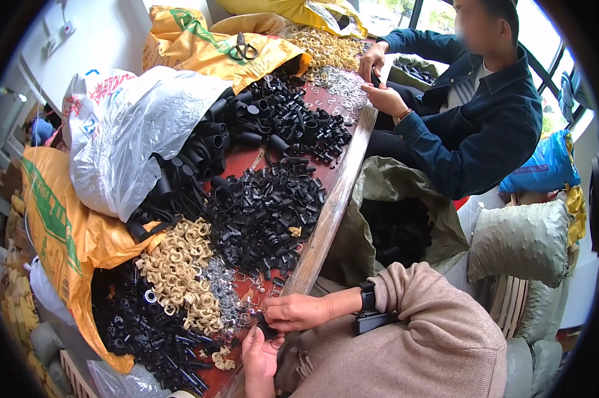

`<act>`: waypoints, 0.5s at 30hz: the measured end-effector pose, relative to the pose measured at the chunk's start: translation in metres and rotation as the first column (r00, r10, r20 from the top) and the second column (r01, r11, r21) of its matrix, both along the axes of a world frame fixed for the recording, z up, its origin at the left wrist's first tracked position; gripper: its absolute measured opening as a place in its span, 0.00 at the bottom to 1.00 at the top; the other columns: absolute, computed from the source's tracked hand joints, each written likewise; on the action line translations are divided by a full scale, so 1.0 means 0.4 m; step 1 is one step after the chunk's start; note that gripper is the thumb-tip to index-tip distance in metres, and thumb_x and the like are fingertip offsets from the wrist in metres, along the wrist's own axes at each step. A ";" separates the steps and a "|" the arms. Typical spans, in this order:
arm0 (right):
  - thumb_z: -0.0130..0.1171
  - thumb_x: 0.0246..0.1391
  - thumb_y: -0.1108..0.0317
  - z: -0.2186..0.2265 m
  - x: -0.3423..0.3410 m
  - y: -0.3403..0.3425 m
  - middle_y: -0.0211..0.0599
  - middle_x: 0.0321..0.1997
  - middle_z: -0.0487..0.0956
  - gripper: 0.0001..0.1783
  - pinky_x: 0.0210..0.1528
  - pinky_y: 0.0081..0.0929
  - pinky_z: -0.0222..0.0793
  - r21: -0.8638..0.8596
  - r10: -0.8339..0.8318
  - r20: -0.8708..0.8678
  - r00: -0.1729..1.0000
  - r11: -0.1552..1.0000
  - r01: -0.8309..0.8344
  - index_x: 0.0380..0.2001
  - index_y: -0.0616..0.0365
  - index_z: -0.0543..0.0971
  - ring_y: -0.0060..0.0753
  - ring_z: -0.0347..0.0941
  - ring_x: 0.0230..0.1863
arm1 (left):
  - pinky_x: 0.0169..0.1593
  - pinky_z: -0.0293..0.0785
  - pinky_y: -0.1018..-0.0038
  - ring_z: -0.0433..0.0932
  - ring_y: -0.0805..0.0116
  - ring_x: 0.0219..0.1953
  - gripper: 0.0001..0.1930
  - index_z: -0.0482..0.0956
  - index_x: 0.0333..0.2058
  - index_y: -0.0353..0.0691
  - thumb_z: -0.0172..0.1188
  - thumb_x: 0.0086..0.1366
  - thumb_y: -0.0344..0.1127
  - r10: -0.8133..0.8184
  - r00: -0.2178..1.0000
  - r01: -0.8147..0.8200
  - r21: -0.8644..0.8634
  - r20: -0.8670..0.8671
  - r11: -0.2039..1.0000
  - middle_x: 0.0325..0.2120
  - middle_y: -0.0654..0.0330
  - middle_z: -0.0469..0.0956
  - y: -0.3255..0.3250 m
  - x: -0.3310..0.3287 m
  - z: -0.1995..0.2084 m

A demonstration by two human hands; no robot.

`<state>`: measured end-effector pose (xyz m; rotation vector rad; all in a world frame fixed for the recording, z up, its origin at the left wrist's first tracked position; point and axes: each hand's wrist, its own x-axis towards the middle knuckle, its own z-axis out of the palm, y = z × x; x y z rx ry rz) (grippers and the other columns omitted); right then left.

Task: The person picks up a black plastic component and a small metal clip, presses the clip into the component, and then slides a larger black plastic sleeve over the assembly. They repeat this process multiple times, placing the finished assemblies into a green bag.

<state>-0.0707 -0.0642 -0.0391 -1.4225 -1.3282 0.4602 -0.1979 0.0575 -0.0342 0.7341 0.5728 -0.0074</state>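
Note:
Both of my hands meet at the table's near edge over a small black plastic part (pixel 266 327), mostly hidden by the fingers. My left hand (pixel 259 353) is turned palm up, its fingers closed round the part from below. From the right, my right hand (pixel 295 310), with a dark watch (pixel 368 296) on its wrist, pinches the same part. Just beyond them lie small metal clips (pixel 224 295) and a heap of beige plastic clips (pixel 185 273). Left of the hands is a pile of black plastic fittings (pixel 147 331).
More black parts (pixel 266 212) cover the red table (pixel 319 99), which has a wooden edge (pixel 332 205). Sacks (pixel 60 225) line its far side; scissors (pixel 243 48) rest on one. An open green sack (pixel 359 232) holds black parts. Across, a person (pixel 472 113) handles a small dark piece.

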 end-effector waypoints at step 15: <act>0.51 0.44 0.67 -0.016 0.002 -0.026 0.40 0.26 0.62 0.09 0.17 0.35 0.61 0.007 -0.046 0.306 0.951 0.999 0.046 0.22 0.59 0.63 0.42 0.65 0.20 | 0.30 0.74 0.76 0.74 0.69 0.28 0.12 0.68 0.38 0.34 0.47 0.60 0.37 -0.024 0.999 0.025 0.021 -0.027 0.999 0.31 0.58 0.73 -0.008 0.002 -0.022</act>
